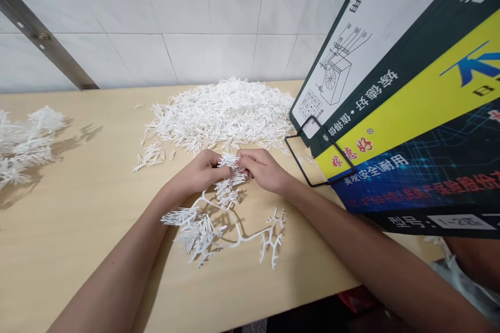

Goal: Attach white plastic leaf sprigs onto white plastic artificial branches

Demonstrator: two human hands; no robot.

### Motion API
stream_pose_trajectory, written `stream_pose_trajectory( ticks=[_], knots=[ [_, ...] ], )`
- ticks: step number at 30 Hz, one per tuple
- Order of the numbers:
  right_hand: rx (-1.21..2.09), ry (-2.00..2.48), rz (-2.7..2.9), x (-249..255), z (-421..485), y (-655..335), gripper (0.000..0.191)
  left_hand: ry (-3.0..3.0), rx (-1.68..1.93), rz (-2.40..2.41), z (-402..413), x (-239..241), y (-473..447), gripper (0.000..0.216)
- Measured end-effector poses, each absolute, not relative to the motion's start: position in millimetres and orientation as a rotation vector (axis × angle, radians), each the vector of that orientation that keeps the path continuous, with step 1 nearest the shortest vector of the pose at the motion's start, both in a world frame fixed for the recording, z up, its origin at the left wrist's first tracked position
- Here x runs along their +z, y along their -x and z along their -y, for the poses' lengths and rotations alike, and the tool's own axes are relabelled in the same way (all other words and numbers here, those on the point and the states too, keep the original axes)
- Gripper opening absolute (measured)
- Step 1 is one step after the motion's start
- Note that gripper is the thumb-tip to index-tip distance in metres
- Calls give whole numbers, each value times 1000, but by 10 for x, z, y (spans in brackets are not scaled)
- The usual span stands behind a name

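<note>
A branching white plastic stem [250,238] lies on the table in front of me, with tufts of thin white sprigs on some ends and bare forked tips at its right. My left hand [205,170] is closed around the upper tuft [228,192], thumb and fingers pinching it. Close against that tuft's right side, my right hand [262,169] is closed in a pinch; whatever its fingertips hold is hidden. A second full tuft [197,231] hangs at the stem's lower left, below my left wrist.
Behind my hands spreads a big heap of loose white sprigs [230,112], with a few strays [150,157] at its left. Tufted white branches [29,140] lie at the far left. A large printed box [371,114] leans in from the right, by a black wire frame [297,158].
</note>
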State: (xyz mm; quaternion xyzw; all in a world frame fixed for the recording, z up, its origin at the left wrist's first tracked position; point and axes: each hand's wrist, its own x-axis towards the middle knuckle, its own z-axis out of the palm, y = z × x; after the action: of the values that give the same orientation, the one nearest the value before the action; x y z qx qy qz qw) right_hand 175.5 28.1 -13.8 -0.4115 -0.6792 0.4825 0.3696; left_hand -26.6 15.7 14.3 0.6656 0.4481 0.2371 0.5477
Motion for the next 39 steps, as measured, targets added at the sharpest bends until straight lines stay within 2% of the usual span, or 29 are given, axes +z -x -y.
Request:
stream_pose_trajectory(
  ticks=[4, 9, 13, 16, 21, 34, 39],
  knots=[
    [1294, 1030, 1523, -165, -322, -1731, 32, -1594, 552, -1044, -186, 173, 262, 43],
    [1333, 1012, 1525, -135, -315, -1733, 36, -1567, 574, -1090, -211, 138, 271, 40],
    [1375, 965, 1575, -121, -291, -1746, 35, -1687, 713, -1072, -252, 106, 264, 28],
    [1348, 978, 1631, -121, -274, -1747, 31, -1702, 769, -1047, -266, 93, 266, 32],
    [1272, 1035, 1642, -126, -266, -1731, 29, -1603, 690, -1100, -253, 76, 289, 42],
    [1114, 1091, 1563, -192, -257, -1642, 34, -1506, 613, -1098, -247, 118, 296, 42],
    [1211, 1043, 1380, -195, -306, -1691, 33, -1480, 604, -1066, -231, 136, 336, 40]
  ],
)
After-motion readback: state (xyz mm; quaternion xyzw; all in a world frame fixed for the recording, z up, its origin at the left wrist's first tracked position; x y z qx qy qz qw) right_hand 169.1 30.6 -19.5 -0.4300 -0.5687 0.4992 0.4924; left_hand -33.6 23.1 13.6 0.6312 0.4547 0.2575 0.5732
